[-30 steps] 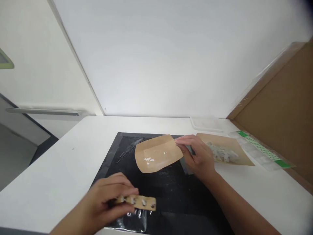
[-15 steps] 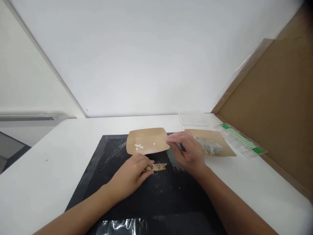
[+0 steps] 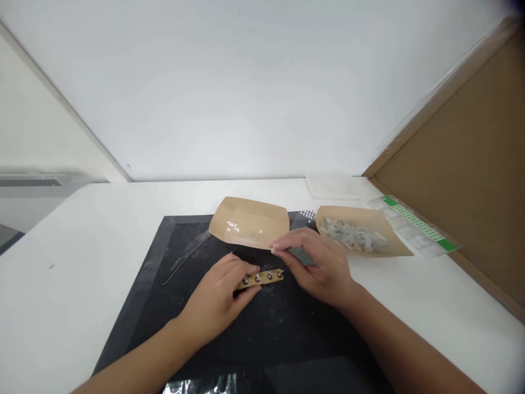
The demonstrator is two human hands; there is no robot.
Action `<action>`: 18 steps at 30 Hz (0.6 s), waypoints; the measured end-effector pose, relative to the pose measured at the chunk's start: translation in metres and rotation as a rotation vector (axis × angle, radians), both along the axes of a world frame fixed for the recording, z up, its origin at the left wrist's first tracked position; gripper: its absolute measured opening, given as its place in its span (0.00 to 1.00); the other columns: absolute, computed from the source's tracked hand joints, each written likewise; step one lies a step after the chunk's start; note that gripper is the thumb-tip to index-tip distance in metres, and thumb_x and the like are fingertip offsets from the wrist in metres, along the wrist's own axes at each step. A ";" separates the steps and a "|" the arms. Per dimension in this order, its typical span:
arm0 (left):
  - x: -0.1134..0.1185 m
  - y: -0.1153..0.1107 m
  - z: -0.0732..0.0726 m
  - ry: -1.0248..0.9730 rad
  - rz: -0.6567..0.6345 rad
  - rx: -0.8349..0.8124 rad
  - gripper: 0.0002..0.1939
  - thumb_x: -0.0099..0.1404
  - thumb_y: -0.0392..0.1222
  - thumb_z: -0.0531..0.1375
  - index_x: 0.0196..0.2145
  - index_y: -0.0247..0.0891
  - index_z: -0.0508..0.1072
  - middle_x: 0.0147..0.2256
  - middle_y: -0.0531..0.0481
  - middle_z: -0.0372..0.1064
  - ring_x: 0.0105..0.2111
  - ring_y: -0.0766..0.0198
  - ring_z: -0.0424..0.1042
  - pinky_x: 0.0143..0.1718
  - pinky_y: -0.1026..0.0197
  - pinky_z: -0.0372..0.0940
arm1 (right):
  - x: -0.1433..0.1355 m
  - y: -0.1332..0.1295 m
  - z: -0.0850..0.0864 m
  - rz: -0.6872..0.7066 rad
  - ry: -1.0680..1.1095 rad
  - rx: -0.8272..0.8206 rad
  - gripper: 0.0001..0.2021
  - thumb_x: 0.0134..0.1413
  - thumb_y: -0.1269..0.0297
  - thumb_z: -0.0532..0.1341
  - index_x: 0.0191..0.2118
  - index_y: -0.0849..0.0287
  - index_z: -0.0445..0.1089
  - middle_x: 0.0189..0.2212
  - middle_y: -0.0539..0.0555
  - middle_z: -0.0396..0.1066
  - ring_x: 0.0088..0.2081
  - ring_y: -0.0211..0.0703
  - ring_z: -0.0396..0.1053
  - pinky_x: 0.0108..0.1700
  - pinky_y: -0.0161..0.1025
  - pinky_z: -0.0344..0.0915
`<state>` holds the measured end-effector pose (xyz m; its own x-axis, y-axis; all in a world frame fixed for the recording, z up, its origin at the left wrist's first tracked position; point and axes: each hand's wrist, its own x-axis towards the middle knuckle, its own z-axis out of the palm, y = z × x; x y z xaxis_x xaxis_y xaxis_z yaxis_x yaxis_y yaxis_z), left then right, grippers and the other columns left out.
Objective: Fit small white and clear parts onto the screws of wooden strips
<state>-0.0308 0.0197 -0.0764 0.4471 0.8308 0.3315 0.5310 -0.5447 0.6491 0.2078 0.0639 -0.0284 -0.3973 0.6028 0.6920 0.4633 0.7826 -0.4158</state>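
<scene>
A small tan strip (image 3: pixel 268 277) with a row of shiny metal pieces lies on the black mat (image 3: pixel 287 339). My left hand (image 3: pixel 225 287) grips its left end between thumb and fingers, hiding that part. Above the strip's right end is my right hand (image 3: pixel 314 265), its thumb and index finger pinched together. A tiny whitish bit seems to show at the fingertips, too small to name. Just beyond the fingers sits a brown paper tray (image 3: pixel 250 213) with several small white pieces (image 3: pixel 232 225) on it.
A second brown paper tray (image 3: pixel 389 221) at the right holds a heap of small translucent pieces (image 3: pixel 353 234). Behind it lie a clear compartment strip with green labels (image 3: pixel 422 221) and a translucent lid (image 3: pixel 334 186). A dark thin wire (image 3: pixel 184 262) lies on the mat's left. Cardboard (image 3: pixel 463 137) stands at the right.
My right hand has moved from the near tray's right edge down and left toward the strip, fingers still pinched. The left hand keeps holding the strip. The camera view has shifted slightly.
</scene>
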 end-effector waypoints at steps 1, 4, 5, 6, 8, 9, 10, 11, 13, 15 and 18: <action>-0.001 0.000 0.001 0.005 -0.007 -0.014 0.15 0.73 0.39 0.64 0.56 0.42 0.72 0.46 0.46 0.76 0.47 0.55 0.74 0.49 0.53 0.72 | 0.000 0.000 -0.001 0.017 -0.010 -0.009 0.08 0.64 0.73 0.68 0.45 0.54 0.74 0.40 0.49 0.81 0.42 0.38 0.78 0.46 0.37 0.75; -0.010 0.002 0.006 0.057 -0.034 -0.060 0.30 0.71 0.41 0.67 0.66 0.43 0.62 0.56 0.42 0.71 0.51 0.54 0.73 0.54 0.50 0.72 | -0.002 0.001 -0.006 0.064 -0.022 -0.043 0.08 0.64 0.73 0.67 0.46 0.55 0.73 0.41 0.50 0.81 0.44 0.38 0.78 0.48 0.37 0.75; -0.014 0.003 0.009 0.083 -0.051 -0.064 0.33 0.70 0.43 0.67 0.68 0.43 0.59 0.59 0.40 0.68 0.53 0.53 0.72 0.55 0.49 0.71 | -0.002 0.001 -0.007 0.074 -0.022 -0.059 0.08 0.64 0.73 0.67 0.46 0.55 0.73 0.41 0.50 0.81 0.44 0.38 0.78 0.49 0.37 0.75; -0.018 0.005 0.012 0.115 -0.072 -0.057 0.33 0.70 0.44 0.67 0.67 0.44 0.59 0.61 0.40 0.66 0.54 0.52 0.71 0.56 0.48 0.71 | -0.002 0.001 -0.008 0.080 -0.020 -0.074 0.08 0.64 0.73 0.67 0.46 0.55 0.72 0.41 0.50 0.80 0.44 0.38 0.78 0.49 0.37 0.75; -0.027 0.010 0.020 0.163 -0.124 -0.017 0.28 0.70 0.47 0.68 0.63 0.44 0.65 0.59 0.40 0.66 0.55 0.50 0.70 0.56 0.46 0.69 | -0.002 0.001 -0.008 0.082 -0.020 -0.102 0.08 0.63 0.73 0.67 0.45 0.55 0.72 0.40 0.50 0.80 0.44 0.37 0.78 0.49 0.37 0.74; -0.031 0.013 0.023 0.179 -0.142 0.007 0.26 0.70 0.48 0.68 0.60 0.43 0.67 0.57 0.40 0.68 0.54 0.49 0.70 0.55 0.46 0.69 | -0.001 0.000 -0.008 0.083 -0.022 -0.113 0.09 0.63 0.74 0.67 0.45 0.55 0.71 0.41 0.50 0.80 0.44 0.37 0.78 0.49 0.37 0.74; -0.035 0.016 0.027 0.189 -0.159 0.027 0.24 0.69 0.49 0.68 0.58 0.42 0.69 0.55 0.40 0.70 0.52 0.49 0.71 0.53 0.46 0.69 | -0.001 0.000 -0.007 0.086 -0.027 -0.121 0.09 0.63 0.74 0.67 0.45 0.55 0.71 0.41 0.50 0.80 0.44 0.37 0.78 0.48 0.37 0.74; -0.039 0.018 0.030 0.190 -0.186 0.039 0.22 0.69 0.49 0.68 0.56 0.42 0.70 0.51 0.41 0.71 0.50 0.50 0.72 0.52 0.47 0.69 | 0.000 0.000 -0.006 0.091 -0.031 -0.125 0.09 0.63 0.74 0.67 0.45 0.55 0.71 0.41 0.50 0.80 0.44 0.38 0.78 0.48 0.38 0.74; -0.044 0.023 0.034 0.168 -0.245 0.024 0.18 0.68 0.49 0.69 0.51 0.41 0.73 0.45 0.44 0.73 0.45 0.52 0.73 0.48 0.50 0.68 | 0.001 0.000 -0.005 0.098 -0.041 -0.127 0.09 0.62 0.74 0.67 0.45 0.55 0.71 0.41 0.50 0.80 0.44 0.38 0.78 0.48 0.38 0.75; -0.049 0.027 0.036 0.123 -0.281 -0.033 0.17 0.66 0.49 0.71 0.47 0.41 0.75 0.42 0.46 0.73 0.42 0.55 0.73 0.45 0.53 0.68 | 0.001 0.000 -0.004 0.104 -0.049 -0.129 0.09 0.62 0.74 0.67 0.45 0.55 0.70 0.41 0.50 0.80 0.44 0.38 0.78 0.48 0.38 0.74; -0.053 0.029 0.036 0.080 -0.332 -0.141 0.13 0.66 0.46 0.71 0.45 0.41 0.77 0.40 0.47 0.74 0.40 0.58 0.73 0.42 0.57 0.68 | 0.001 0.000 -0.005 0.116 -0.055 -0.137 0.09 0.63 0.74 0.67 0.45 0.55 0.70 0.41 0.50 0.80 0.44 0.38 0.78 0.48 0.38 0.74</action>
<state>-0.0835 0.0488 -0.0402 0.7197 0.6713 0.1775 0.3923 -0.6040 0.6938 0.2090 0.0642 -0.0334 -0.5045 0.6377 0.5821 0.3980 0.7700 -0.4986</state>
